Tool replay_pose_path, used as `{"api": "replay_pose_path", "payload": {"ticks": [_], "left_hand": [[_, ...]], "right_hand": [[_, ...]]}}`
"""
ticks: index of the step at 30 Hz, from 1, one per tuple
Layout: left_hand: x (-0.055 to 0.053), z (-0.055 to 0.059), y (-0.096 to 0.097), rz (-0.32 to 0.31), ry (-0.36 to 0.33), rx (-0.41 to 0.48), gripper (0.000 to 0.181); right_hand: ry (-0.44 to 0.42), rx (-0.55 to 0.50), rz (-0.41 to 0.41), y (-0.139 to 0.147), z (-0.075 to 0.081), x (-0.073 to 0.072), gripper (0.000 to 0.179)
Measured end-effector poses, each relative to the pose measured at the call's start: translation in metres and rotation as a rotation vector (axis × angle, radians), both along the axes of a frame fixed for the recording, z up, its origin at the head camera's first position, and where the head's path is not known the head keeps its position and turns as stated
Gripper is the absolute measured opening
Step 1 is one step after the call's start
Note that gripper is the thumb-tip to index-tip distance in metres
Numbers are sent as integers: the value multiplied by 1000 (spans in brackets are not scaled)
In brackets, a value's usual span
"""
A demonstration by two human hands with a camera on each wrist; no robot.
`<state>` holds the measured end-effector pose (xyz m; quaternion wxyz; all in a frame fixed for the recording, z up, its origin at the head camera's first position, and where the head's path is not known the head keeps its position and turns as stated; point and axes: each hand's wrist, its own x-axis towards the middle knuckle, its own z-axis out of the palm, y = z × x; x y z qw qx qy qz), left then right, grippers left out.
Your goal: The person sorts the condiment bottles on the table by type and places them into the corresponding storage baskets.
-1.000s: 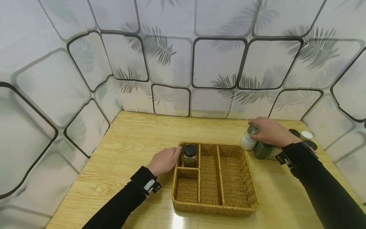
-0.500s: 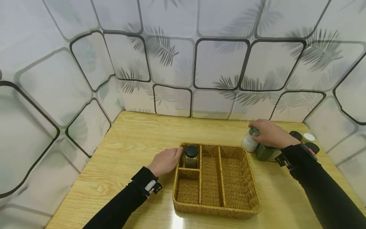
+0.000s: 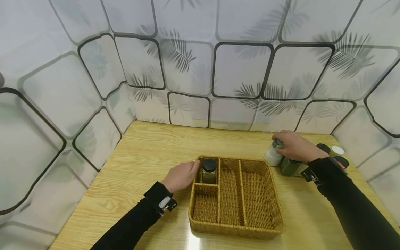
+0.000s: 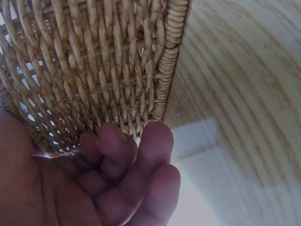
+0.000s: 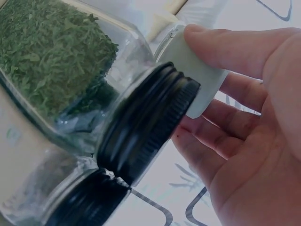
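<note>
A divided wicker basket [image 3: 235, 229] stands on the table. My left hand [image 3: 179, 176] grips its far left corner, and in the left wrist view the curled fingers [image 4: 155, 150] lie against the woven wall [image 4: 103, 56]. A black-lidded glass jar [image 3: 209, 171] stands upright in the basket's far left compartment. Right of the basket, my right hand [image 3: 295, 146] pinches the grey-green cap [image 5: 202, 70] of a bottle with white contents [image 3: 273, 157]. Close beside that hand are a jar of dried green herbs [image 5: 56, 56] and another black-lidded jar [image 5: 89, 197].
Several jars crowd the right side of the table, among them a white-lidded one [image 3: 336, 150] and a black-lidded one [image 3: 341, 161] partly behind the right wrist. A patterned cloth wall [image 3: 240, 69] surrounds the wooden table [image 3: 150, 146] at the back and sides.
</note>
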<state>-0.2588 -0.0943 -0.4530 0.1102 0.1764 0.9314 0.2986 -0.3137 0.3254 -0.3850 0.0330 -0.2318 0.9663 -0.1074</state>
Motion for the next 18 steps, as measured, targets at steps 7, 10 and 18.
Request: {"api": "replay_pose_path", "payload": {"ticks": [7, 10, 18], "left_hand": [[0, 0, 0, 0, 1, -7, 56], [0, 0, 0, 0, 3, -9, 56], [1, 1, 0, -2, -9, 5, 55]], "right_hand": [[-9, 2, -5, -2, 3, 4, 44], [-6, 6, -6, -1, 3, 4, 46], [45, 22, 12, 0, 6, 3, 49]]}}
